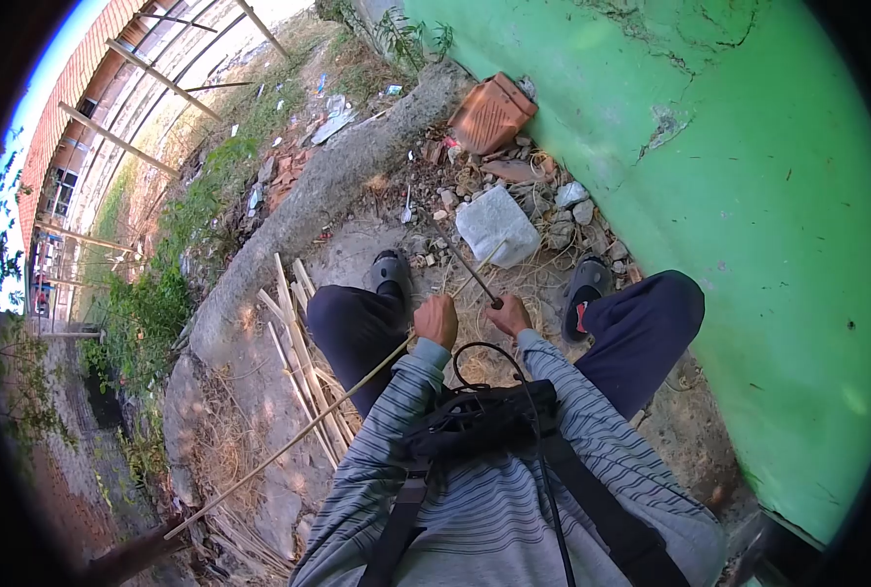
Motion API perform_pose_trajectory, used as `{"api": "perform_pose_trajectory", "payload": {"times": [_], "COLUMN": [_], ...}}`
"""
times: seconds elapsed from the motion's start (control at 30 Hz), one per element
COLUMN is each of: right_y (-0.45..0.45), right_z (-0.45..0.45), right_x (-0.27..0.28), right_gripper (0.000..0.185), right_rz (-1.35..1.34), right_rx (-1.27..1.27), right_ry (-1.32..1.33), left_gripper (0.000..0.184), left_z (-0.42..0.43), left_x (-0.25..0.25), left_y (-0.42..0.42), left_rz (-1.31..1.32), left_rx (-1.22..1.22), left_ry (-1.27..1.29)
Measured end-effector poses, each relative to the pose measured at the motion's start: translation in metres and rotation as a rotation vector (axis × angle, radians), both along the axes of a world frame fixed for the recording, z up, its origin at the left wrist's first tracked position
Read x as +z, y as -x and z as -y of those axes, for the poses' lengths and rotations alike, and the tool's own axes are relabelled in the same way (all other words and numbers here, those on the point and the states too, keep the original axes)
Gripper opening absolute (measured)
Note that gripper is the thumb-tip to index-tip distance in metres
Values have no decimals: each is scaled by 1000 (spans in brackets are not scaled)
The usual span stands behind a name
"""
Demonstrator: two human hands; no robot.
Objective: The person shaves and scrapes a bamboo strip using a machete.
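My left hand [435,320] is closed around a long, thin bamboo strip [289,445]. The strip slants from the lower left, past my left forearm, to a tip in front of the white block. In my right hand [510,316] is the dark handle of a knife [475,274], its narrow blade pointing forward and to the left. Blade and strip cross just ahead of my hands; whether they touch I cannot tell. A rough white block [497,226] lies on the ground between my feet, beyond both hands.
Several split bamboo pieces [303,362] lie left of my left knee. Rubble [563,215] and an orange roof tile [492,112] sit against the green wall [749,245] on the right. A raised concrete edge [289,220] curves along the left, with plants [142,303] beyond it.
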State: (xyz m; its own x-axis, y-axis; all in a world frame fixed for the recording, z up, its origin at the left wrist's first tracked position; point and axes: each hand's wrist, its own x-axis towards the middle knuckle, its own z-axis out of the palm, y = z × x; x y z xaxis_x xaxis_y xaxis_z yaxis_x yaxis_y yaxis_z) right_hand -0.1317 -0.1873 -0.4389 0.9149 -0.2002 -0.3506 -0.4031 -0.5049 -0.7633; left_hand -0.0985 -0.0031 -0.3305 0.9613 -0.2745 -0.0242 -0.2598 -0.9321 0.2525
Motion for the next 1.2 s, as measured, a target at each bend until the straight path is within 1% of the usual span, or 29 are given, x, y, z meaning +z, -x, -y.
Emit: {"api": "perform_pose_trajectory", "payload": {"times": [0.07, 0.13, 0.2, 0.27, 0.3, 0.37, 0.47, 0.53, 0.6, 0.7, 0.77, 0.9, 1.0, 1.07, 1.2], "right_y": [-2, -4, -5, -9, -9, -10, -15, -14, -15, -17, -20, -22, -22, -21, -25], "right_z": [1, 1, 0, -1, -2, 0, 1, 0, -1, -4, 1, 8, 2, -8, 1], "right_x": [-5, 2, 8, 13, 7, -8, 7, 7, 6, 4, 3, 13, 11, 0, 5], "right_gripper": [36, 35, 35, 36, 36, 33, 33, 33, 33, 34, 33, 32, 32, 32, 31], "right_rz": [5, 24, 47, -56, -59, 68, 17, 48, 75, 55, 6, -24, 0, 175, 99], "right_rx": [-23, -5, 16, 89, 92, 38, 61, 61, 65, 146, 55, 41, 75, 134, 81], "right_ry": [-34, -77, -82, 26, 25, 31, 90, 79, 68, 67, 52, 56, 20, 90, 77], "left_gripper": [14, 14, 15, 17, 17, 18, 19, 18, 18, 19, 19, 18, 17, 16, 16], "left_z": [-4, -2, -1, -1, -1, -1, -1, -1, 1, 1, -1, 1, 2, 2, 0], "left_x": [-7, -5, -2, 2, 2, 3, 4, 0, -4, -9, -12, -4, 4, 1, -7], "left_y": [1, -3, -2, -2, -2, 0, -1, -3, -1, -1, 0, 1, 1, 0, 3], "left_rz": [22, -40, -25, -12, -16, -19, -7, -33, -17, -16, -25, -22, -39, -41, -29], "left_rx": [-14, -5, -20, -26, -33, -41, -24, 27, 25, 28, 32, -4, 5, 10, 0], "left_ry": [0, -36, -30, -28, -38, -46, -30, -28, -34, -53, -67, -56, -69, -69, -65]}}
